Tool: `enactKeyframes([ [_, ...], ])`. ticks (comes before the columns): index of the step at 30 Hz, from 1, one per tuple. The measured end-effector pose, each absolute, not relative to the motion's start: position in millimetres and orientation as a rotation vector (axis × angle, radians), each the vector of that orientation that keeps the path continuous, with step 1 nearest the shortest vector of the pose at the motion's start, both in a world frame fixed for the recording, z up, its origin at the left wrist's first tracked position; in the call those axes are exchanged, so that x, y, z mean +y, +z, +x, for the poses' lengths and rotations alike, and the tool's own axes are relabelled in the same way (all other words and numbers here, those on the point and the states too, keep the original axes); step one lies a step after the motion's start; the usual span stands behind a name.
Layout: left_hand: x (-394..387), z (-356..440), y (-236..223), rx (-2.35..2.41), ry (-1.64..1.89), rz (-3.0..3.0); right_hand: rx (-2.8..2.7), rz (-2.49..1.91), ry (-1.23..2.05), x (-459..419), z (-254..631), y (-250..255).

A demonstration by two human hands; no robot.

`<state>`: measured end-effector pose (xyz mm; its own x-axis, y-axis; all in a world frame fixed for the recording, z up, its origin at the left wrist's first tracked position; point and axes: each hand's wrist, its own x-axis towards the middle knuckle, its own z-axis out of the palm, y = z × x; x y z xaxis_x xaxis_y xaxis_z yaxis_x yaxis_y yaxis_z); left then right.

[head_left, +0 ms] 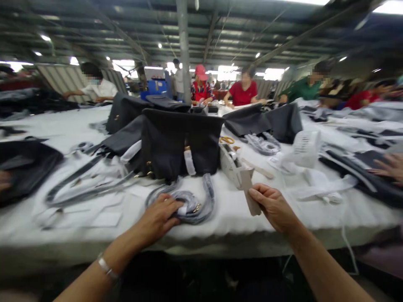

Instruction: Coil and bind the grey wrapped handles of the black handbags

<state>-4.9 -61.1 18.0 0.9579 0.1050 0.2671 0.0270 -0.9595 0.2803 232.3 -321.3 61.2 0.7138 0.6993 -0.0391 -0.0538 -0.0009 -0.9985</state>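
Observation:
My left hand (163,212) is on a coiled strap (201,209) wrapped in clear plastic, its fingers curled over the coil's left side. A small gold-coloured metal fitting shows on the coil. Between thumb and fingers, my right hand (273,205) pinches the end of a strip of tan tape (251,197). The strip runs up to a pale tape dispenser (231,165) standing just beyond. Behind the coil stands a black bag (170,144) with a white-wrapped tab on its front.
More black bags (262,121) stand farther back. A small white fan (305,149) is to the right, with a flat stick (258,167) near the dispenser. Wrapped straps (85,184) lie left. Other people's hands (392,167) show at both sides, and several people work across the white-covered table (229,216).

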Motion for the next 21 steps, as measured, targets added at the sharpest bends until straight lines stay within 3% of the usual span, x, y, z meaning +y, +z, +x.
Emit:
enactKeyframes([
  [5, -63.1, 5.2, 33.5, 0.078, 0.292, 2.848, -0.773, -1.572, 1.108, -312.3, 151.9, 48.6],
  [8, -54.7, 6.6, 35.8, 0.138, 0.326, 2.684, -0.911, -1.679, 1.196, -303.8, 129.0, 39.5],
  [14, -33.0, 6.3, 42.0, 0.241, 0.354, 2.327, -1.019, -1.840, 1.050, -249.7, 135.9, 46.6],
  [19, -37.5, 6.1, 39.6, 0.234, 0.344, 2.396, -1.190, -2.190, 0.631, -204.4, 131.5, 45.5],
  [21, -42.6, 4.2, 37.9, 0.285, 0.387, 2.402, -1.134, -2.231, 0.603, -200.1, 125.4, 37.7],
])
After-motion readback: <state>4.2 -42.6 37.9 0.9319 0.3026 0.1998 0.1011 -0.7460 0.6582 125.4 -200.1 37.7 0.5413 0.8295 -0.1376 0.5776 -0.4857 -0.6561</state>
